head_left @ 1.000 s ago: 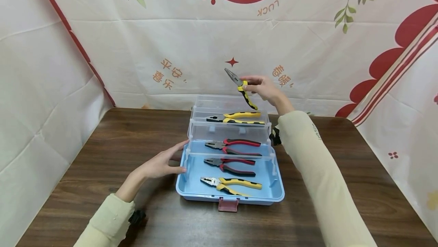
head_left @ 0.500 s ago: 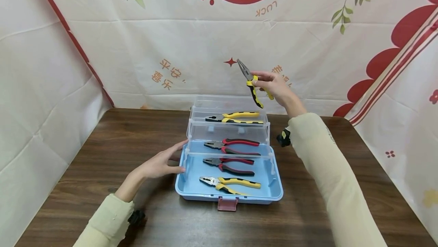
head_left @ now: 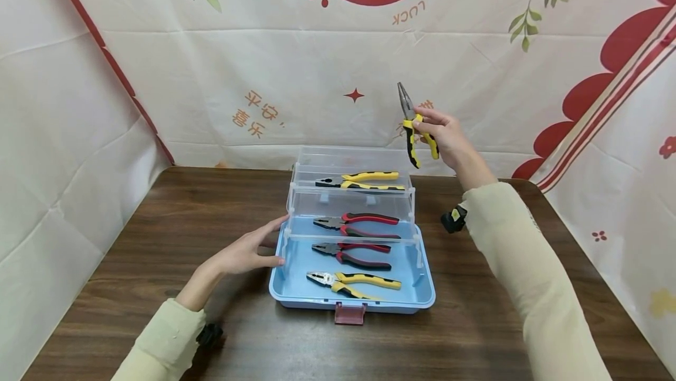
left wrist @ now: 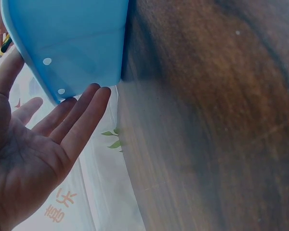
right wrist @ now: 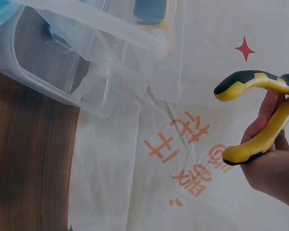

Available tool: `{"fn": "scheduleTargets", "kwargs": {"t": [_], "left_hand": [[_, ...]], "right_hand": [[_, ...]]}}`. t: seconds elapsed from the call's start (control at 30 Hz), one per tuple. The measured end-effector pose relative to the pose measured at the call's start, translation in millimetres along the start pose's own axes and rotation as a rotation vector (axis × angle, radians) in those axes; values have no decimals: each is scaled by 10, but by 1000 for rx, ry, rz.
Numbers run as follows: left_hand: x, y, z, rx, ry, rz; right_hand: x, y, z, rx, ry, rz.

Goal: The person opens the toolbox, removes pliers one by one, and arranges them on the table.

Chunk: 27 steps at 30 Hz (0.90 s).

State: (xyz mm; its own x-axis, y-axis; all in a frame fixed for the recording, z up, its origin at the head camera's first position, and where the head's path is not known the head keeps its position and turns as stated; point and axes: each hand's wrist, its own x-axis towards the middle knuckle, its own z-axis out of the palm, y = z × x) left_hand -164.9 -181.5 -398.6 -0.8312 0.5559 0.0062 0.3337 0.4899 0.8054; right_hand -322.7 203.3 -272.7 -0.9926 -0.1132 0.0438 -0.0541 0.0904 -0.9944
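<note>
My right hand (head_left: 446,134) pinches needle-nose pliers (head_left: 409,117) with yellow-and-black handles, held up above the back right of the toolbox, tips upward. In the right wrist view the pliers' two handle ends (right wrist: 260,144) spread apart, while their jaws are out of frame. My left hand (head_left: 245,255) rests against the left side of the blue toolbox (head_left: 380,306), thumb at the rim. Its fingers lie long and straight along the box wall (left wrist: 82,53) in the left wrist view. Combination pliers (head_left: 369,279) with yellow-and-black handles lie at the front of the box.
Two red-and-black pliers (head_left: 364,256) lie farther back in the box, one partly behind a clear tray (head_left: 359,199). Yellow-handled pliers (head_left: 369,176) sit in the raised tray. A pink latch (head_left: 350,314) hangs at the front. Behind the brown table (head_left: 222,199) hangs a printed cloth (head_left: 200,76).
My right hand has carried the needle-nose pliers rightward and slightly up, turning their tips from pointing up-left to nearly upright. My left hand stays on the toolbox.
</note>
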Motion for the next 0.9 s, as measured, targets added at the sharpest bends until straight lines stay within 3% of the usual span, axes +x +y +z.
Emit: {"fn": "scheduleTargets", "kwargs": {"t": [0.2, 0.9], "left_hand": [[-60, 276, -48, -18, -16, -19], [-65, 308, -52, -19, -13, -39]], "right_hand": [[-69, 44, -91, 107, 64, 65], [-374, 422, -441, 180, 131, 200]]}}
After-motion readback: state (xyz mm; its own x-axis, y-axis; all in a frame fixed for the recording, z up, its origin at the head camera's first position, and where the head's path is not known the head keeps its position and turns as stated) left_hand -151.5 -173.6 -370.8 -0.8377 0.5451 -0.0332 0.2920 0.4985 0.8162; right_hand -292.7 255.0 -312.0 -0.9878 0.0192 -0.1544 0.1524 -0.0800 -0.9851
